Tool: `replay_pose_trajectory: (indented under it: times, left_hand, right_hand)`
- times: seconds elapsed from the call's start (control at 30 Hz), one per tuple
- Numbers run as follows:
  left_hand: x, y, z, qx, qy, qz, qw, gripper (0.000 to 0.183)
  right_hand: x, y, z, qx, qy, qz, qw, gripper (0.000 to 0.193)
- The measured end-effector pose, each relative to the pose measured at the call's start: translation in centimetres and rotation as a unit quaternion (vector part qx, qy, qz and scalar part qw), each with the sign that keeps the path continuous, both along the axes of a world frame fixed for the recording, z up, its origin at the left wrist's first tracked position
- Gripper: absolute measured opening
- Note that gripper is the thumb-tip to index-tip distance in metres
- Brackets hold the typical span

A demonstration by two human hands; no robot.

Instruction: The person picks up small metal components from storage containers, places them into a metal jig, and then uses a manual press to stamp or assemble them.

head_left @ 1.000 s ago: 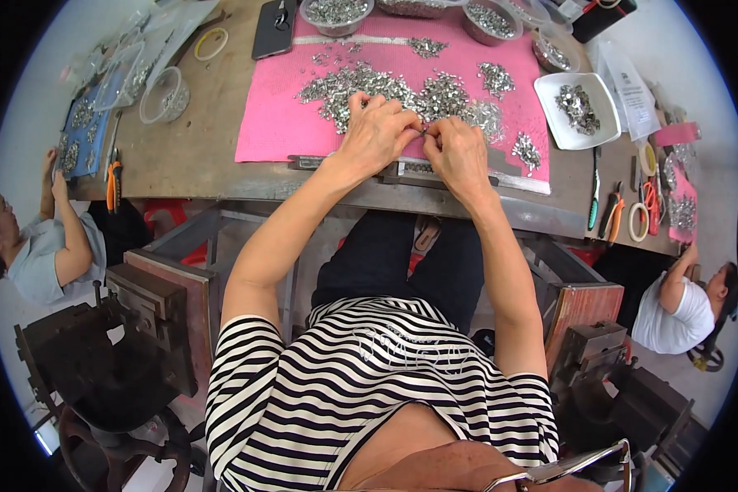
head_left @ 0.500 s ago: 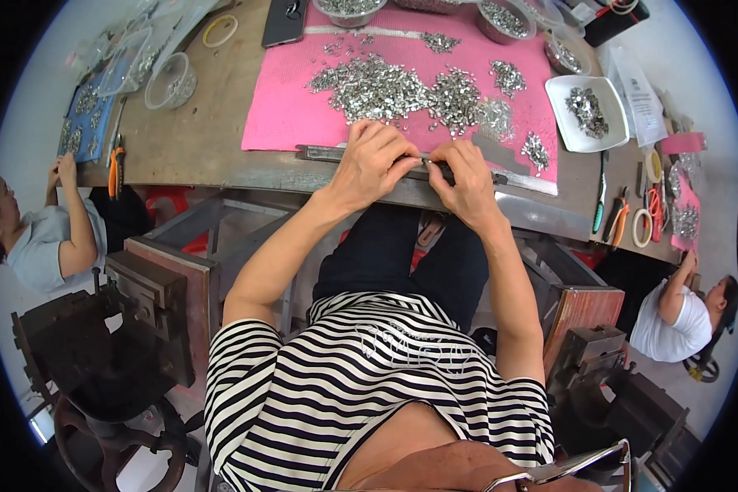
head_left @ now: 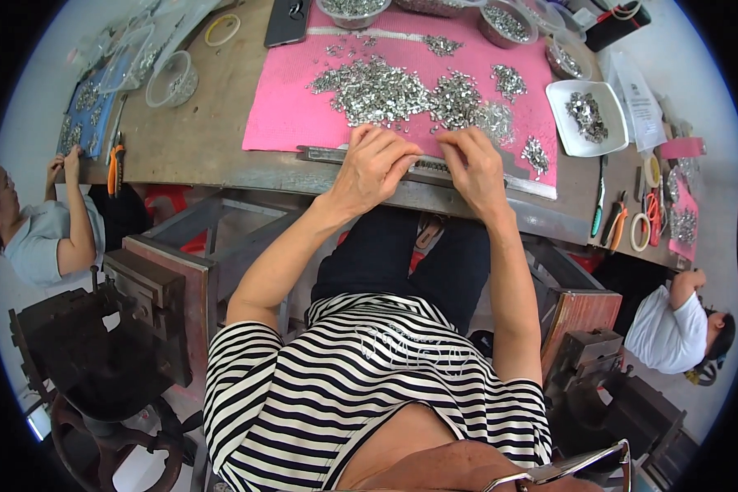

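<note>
A long dark metal bar point(head_left: 320, 154) lies along the front edge of the table, with a row of small metal pieces point(head_left: 431, 166) set along its middle. My left hand point(head_left: 377, 166) rests over the bar, thumb and fingers pinched together beside that row. Over the row's other end is my right hand point(head_left: 476, 170), fingers bent and fingertips drawn together. Whatever either pinch holds is too small or hidden. Just beyond my hands, a large heap of small shiny metal pieces point(head_left: 377, 92) and a smaller heap point(head_left: 455, 100) lie on a pink mat point(head_left: 283, 107).
A white square dish point(head_left: 562, 102) of metal pieces stands right of the mat. Plastic tubs point(head_left: 500, 37) line the back, near a black phone point(head_left: 286, 23). Orange-handled pliers point(head_left: 116, 168) lie at left, more pliers point(head_left: 617, 221) at right. Co-workers sit on both sides.
My right hand has drawn away from the left one and slightly up, uncovering the row of small pieces. My left hand has barely moved. The co-worker at right has leaned lower.
</note>
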State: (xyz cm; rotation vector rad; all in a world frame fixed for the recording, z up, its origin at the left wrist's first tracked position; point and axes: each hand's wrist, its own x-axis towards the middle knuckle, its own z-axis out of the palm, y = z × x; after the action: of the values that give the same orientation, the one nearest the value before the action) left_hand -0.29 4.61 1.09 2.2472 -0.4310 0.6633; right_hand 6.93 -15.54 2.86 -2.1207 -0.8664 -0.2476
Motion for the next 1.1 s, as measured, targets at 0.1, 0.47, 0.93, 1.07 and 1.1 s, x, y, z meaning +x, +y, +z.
replay_pose_trajectory:
  times: [0.1, 0.47, 0.93, 1.07, 1.1]
  left_hand:
    - [0.1, -0.6, -0.2, 0.010, -0.023, 0.006, 1.000, 0.013]
    - [0.3, -2.0, -0.6, 0.040, -0.031, 0.058, 0.997, 0.020]
    - [5.3, -1.1, 0.7, 0.087, -0.012, 0.034, 0.996, 0.006]
    - [5.7, -1.6, 0.6, 0.149, -0.005, 0.053, 0.987, 0.008]
    - [5.6, -1.6, 0.6, 0.149, -0.005, 0.052, 0.987, 0.008]
  right_hand:
    - [1.8, 0.8, -0.3, -0.047, -0.044, 0.011, 0.998, 0.010]
    - [0.9, 0.4, 0.0, -0.043, -0.018, 0.004, 0.999, 0.007]
    - [0.9, -2.2, 0.4, -0.080, 0.017, -0.072, 0.994, 0.012]
    - [0.7, -2.2, 0.2, -0.080, 0.001, -0.073, 0.994, 0.010]
    - [0.9, -2.0, 0.1, -0.082, 0.004, -0.070, 0.994, 0.010]
